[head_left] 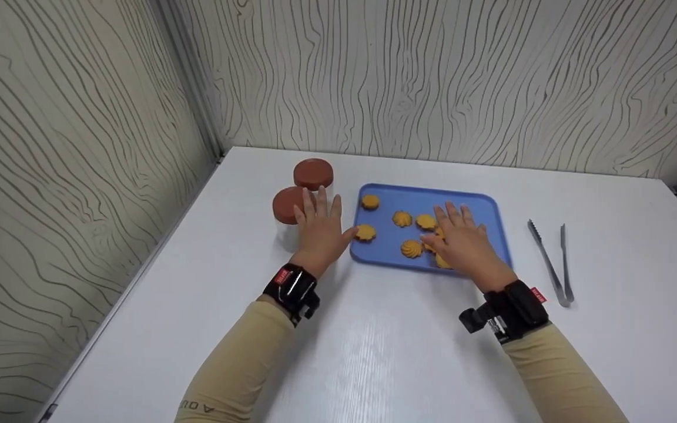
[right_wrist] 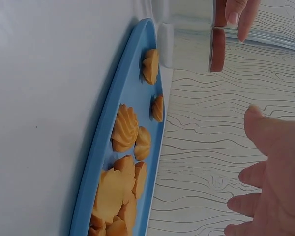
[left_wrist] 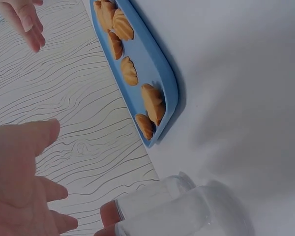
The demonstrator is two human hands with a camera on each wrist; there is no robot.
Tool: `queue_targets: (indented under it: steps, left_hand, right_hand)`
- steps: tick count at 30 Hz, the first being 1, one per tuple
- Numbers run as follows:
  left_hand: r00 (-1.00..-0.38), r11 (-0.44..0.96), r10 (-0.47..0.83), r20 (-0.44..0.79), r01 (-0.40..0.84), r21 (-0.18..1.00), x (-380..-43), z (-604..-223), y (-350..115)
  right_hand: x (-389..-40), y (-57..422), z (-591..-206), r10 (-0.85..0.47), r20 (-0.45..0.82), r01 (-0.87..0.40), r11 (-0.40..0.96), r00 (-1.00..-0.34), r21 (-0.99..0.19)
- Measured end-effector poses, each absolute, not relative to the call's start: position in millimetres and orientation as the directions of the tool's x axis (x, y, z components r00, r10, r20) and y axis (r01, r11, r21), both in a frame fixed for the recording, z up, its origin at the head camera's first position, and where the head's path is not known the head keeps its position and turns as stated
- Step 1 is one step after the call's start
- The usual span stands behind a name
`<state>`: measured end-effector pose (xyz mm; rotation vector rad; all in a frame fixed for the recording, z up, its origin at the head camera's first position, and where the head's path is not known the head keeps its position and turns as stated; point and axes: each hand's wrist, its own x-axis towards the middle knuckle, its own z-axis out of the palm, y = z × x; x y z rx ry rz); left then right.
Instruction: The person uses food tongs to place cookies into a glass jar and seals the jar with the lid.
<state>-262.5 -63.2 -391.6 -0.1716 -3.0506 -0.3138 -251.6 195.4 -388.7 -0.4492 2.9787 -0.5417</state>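
Observation:
My left hand (head_left: 320,238) hovers with spread fingers by two clear jars with reddish-brown lids; its fingertips overlap the nearer lid (head_left: 287,205) in the head view. The farther jar's lid (head_left: 313,174) is just behind. In the left wrist view the clear jar (left_wrist: 187,216) stands below that hand, apart from it. My right hand (head_left: 463,242), fingers extended, is above the right part of a blue tray (head_left: 456,200). Several golden swirled cookies (head_left: 411,248) lie on the tray, some heaped and partly hidden under the right hand. Neither hand holds anything.
Metal tongs (head_left: 553,264) lie spread on the white table (head_left: 374,352), right of the tray. Wood-grain patterned panels (head_left: 403,76) rise behind the table and along its left side. Both wrists wear black camera bands (head_left: 292,289).

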Motion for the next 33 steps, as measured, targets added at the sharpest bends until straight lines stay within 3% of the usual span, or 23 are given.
queue_targets:
  steps: [12, 21, 33]
  left_hand:
    - [-0.986, 0.945, 0.041, 0.162, 0.091, 0.313, -264.8, -402.2, -84.6]
    - [-0.941, 0.893, -0.05, 0.334, 0.107, 0.437, -273.2, -412.9, -106.6]
    - [-0.961, 0.72, -0.213, 0.177, -0.031, 0.693, -281.5, -419.3, -128.1]
  right_hand:
    - [-255.2, 186.6, -393.7, -0.3, -0.043, -0.267, 0.9, -0.953, -0.343]
    - [-258.1, 179.0, -398.6, -0.31, -0.046, -0.277, 0.9, -0.95, -0.337]
    - [-261.2, 170.3, -400.6, -0.308, -0.059, -0.273, 0.905, -0.95, -0.327]
